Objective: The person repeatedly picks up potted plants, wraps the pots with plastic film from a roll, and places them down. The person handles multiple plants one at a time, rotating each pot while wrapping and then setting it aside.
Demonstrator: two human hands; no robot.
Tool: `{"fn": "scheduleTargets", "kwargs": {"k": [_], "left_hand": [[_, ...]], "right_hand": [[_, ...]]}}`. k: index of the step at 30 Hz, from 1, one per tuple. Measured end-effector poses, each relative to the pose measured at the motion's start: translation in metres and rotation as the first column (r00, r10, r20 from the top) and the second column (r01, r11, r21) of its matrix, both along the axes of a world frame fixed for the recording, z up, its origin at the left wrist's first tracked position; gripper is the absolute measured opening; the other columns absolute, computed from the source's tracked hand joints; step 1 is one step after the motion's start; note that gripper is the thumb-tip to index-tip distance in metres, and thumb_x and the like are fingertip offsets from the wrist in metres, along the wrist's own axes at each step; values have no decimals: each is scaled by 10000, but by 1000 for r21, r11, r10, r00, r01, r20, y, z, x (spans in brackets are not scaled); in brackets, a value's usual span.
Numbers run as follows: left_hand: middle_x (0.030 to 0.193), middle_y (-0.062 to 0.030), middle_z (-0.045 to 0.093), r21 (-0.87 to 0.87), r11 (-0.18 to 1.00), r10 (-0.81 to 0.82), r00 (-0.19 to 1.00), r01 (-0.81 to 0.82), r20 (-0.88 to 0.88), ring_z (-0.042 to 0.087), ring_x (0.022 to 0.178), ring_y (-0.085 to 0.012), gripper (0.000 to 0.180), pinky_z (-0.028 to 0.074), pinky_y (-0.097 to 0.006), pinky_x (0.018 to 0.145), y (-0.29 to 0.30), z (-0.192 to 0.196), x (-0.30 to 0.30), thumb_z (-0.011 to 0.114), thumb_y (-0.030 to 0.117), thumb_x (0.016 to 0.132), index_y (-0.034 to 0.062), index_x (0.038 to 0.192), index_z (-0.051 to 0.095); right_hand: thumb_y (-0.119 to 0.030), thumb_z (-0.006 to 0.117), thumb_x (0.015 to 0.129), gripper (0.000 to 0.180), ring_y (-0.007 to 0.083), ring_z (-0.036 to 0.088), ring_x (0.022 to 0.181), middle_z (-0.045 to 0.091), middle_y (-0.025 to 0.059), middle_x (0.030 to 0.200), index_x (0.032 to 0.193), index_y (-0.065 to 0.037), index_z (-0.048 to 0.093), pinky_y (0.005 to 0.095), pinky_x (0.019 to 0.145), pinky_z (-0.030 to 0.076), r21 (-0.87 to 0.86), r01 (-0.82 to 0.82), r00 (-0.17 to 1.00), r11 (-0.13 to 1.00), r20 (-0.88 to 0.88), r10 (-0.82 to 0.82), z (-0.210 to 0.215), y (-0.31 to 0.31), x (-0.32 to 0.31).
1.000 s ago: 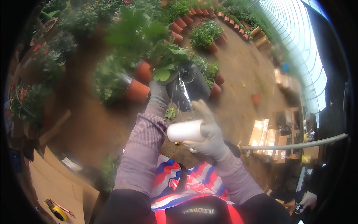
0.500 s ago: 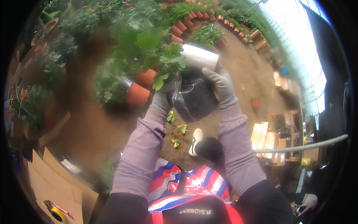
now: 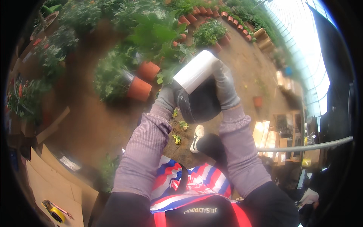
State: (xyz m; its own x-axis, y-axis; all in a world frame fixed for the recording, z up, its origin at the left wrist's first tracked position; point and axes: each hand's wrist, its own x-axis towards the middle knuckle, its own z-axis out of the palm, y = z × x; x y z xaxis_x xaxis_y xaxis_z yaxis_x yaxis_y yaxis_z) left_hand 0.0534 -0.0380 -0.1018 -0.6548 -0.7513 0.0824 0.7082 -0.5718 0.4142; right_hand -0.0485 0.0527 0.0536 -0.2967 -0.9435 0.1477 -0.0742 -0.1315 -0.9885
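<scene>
Your right hand point(image 3: 225, 85), in a grey glove, is clamped around the far end of a white roll point(image 3: 196, 72), fingers wrapped over its upper right side. The roll's long axis runs from 8 o'clock to 2 o'clock, with its flat near end facing 8 o'clock and free of either hand. Directly below the roll, touching it, sits a black bag point(image 3: 199, 104), bulging and rounded, held up in front of your chest.

Your left hand point(image 3: 167, 99), also gloved, is closed on the left flank of the black bag, at 8 o'clock from the roll; whether its fingers also reach the roll cannot be told. The right hand is thus the one on the roll, the left the one bearing the bag, and the two stand just beside each other with the bag between them.

Farther out, at 10 o'clock from the hands, two clay pots point(image 3: 143, 78) with green plants stand on the bare earth floor point(image 3: 90, 125). Below the bag, small seedlings point(image 3: 177, 130) lie on the soil near your white shoe point(image 3: 196, 137). Flat cardboard point(image 3: 53, 181) lies at 7 o'clock.
</scene>
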Motion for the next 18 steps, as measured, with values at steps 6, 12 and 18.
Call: {"fn": "scheduleTargets", "kwargs": {"k": [6, 12, 18], "left_hand": [[1240, -136, 652, 135, 977, -134, 972, 162, -193, 658, 1093, -253, 376, 548, -368, 991, -10, 27, 14, 603, 134, 963, -14, 1307, 567], [1196, -131, 669, 158, 972, 158, 982, -172, 100, 664, 1080, -246, 347, 549, -364, 992, -31, 17, 28, 616, 138, 964, -17, 1274, 591], [1151, -126, 687, 23, 976, 207, 950, -218, 233, 671, 1066, -239, 320, 550, -360, 993, -18, 8, 41, 628, 142, 965, -20, 1241, 614]], "right_hand": [[-41, 911, 742, 369, 106, 661, 1020, 724, 34, 1103, 1072, 15, 755, 301, 895, 548, 130, -214, 898, 968, -363, 248, 15, -1, 14], [-64, 890, 748, 449, 188, 680, 1072, 696, 127, 1212, 1139, 70, 714, 296, 925, 535, 488, 107, 818, 866, -538, 202, -43, 147, 115], [-106, 756, 903, 265, 191, 695, 825, 743, 104, 954, 1097, 68, 706, 324, 732, 542, 714, 558, 801, 424, -328, -501, -133, 117, 1]]}}
